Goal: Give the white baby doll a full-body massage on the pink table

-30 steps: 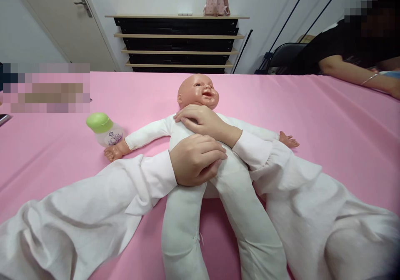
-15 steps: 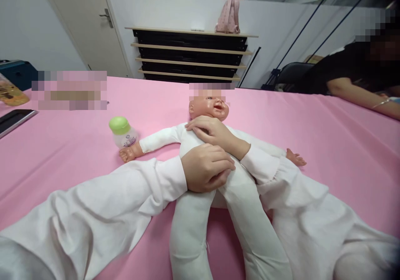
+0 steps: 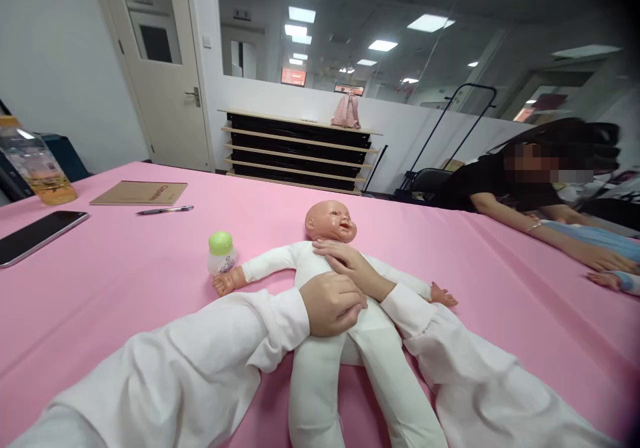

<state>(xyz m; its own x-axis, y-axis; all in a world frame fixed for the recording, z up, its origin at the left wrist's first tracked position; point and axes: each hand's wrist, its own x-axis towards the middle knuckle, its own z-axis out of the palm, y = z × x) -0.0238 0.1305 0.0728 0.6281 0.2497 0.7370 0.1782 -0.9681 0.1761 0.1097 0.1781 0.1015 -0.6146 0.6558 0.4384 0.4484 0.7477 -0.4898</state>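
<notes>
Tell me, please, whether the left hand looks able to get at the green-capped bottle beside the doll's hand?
Probably yes: the left hand rests on the doll, and only open pink tablecloth and the doll's outstretched arm lie between it and the bottle.
</notes>
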